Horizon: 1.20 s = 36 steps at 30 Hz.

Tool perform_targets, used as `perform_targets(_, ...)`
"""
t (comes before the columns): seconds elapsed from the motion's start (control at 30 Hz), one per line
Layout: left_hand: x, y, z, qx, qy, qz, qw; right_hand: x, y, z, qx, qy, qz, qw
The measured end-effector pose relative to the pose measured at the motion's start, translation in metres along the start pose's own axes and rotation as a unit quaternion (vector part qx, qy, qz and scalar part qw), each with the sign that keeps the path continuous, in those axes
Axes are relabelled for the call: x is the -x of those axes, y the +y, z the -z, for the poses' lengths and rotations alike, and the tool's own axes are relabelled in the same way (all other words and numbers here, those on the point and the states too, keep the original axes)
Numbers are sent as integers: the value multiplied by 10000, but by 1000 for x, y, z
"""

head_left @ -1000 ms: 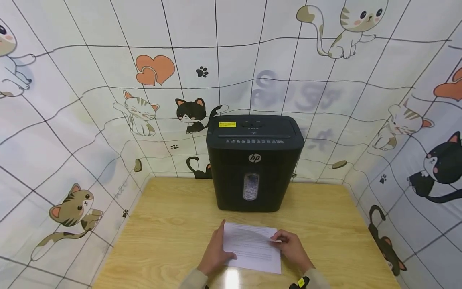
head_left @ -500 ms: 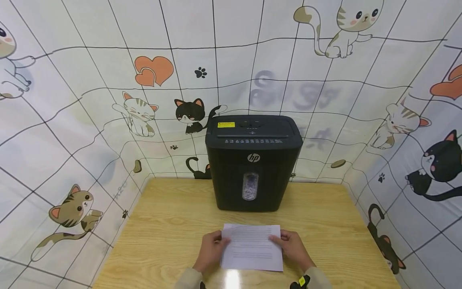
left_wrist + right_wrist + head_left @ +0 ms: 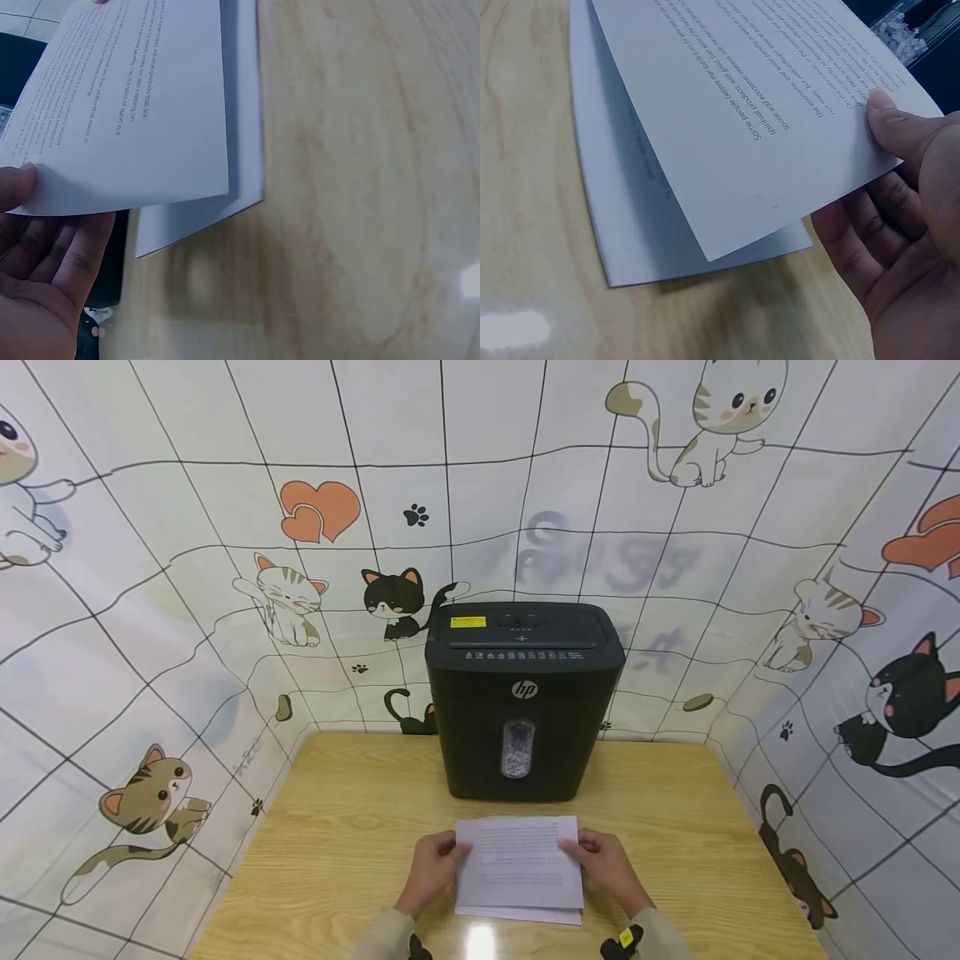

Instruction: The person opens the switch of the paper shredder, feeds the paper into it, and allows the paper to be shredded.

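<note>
In front of the black shredder [image 3: 476, 718], toward its left, the left hand [image 3: 433, 868] has its grip clamped on one side of a printed sheet [image 3: 517, 864]. The sheet is held just before the shredder over the tabletop [image 3: 345, 827], lower paper [image 3: 525, 914] showing beneath it. Toward the shredder's right, the right hand's [image 3: 609, 864] grip pinches the sheet's other side.

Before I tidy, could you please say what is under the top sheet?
Under the top sheet, more paper shows along the near edge, some print visible; the rest of it is covered, sheet count included.
</note>
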State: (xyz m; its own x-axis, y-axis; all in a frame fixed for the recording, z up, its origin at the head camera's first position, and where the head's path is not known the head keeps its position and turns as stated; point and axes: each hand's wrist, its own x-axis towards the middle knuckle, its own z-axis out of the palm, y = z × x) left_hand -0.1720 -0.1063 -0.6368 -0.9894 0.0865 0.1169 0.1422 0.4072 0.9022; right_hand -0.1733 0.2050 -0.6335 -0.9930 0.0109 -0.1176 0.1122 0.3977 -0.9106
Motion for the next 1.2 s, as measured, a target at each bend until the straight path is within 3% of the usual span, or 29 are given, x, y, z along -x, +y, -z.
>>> perform_targets(0.17,-5,11,9,18,54,-109,9999,-4,-11,3,123,95,70,9999)
perform_targets(0.63,-26,36,32,233,-44,-19,9997,-14,-54,14,281,214,110,9993)
perform_targets(0.93,-43,55,45,261,263,-433,9984,-23,-72,23,160,212,530,9982)
perform_targets(1.2,-58,67,49,134,480,-674,9965,-30,-88,30,337,323,486,9977)
